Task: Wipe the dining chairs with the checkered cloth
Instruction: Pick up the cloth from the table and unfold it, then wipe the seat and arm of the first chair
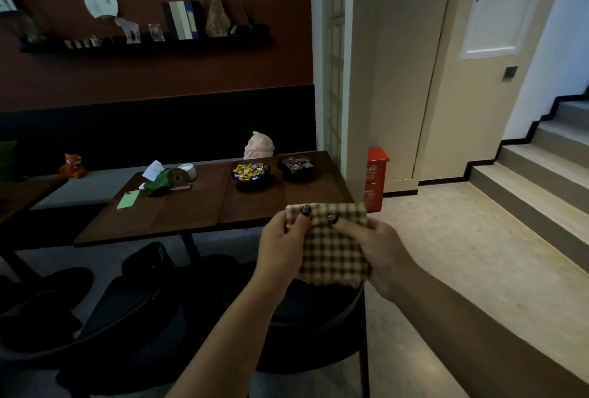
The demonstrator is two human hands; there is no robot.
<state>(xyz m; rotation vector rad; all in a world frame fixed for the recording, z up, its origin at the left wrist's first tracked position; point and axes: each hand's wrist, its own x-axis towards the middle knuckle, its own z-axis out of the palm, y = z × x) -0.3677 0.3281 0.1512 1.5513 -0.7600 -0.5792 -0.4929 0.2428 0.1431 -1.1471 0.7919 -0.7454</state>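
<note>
From the head camera, a person holds a folded brown-and-cream checkered cloth [331,248] of coarse woven fabric in front of the body, above the dark round padded seat of a black dining chair [306,318]. The left hand [280,248] grips the cloth's left edge, its thumb lying across the front near the top corner. The right hand [379,254] grips the right edge, a finger curled over the front face. Both hands are closed on the cloth, and the visible nails carry dark polish. The cloth hangs as a roughly square panel with a soft, slightly uneven lower edge.

To the left, 2 more dark upholstered dining chairs [127,302] with curved backs stand tucked toward the brown wooden tabletop [191,209], which has a smooth rectangular surface with a seam down the middle. On it lie a flat mint-green phone [128,199], a green tissue pouch [157,182] with a white tissue sticking up, and 2 dark round dishes: one of yellow-wrapped candies [250,171], one of mixed wrapped candies [298,163]. Beyond the tabletop, a grey cushioned bench [89,184] bears a small orange plush toy [73,166] and a pale pink plush toy [259,145]. Right of the tabletop, a red box-shaped cabinet [376,177] stands on the pale floor by a beige pillar, with stone steps [541,162] rising at the right.
</note>
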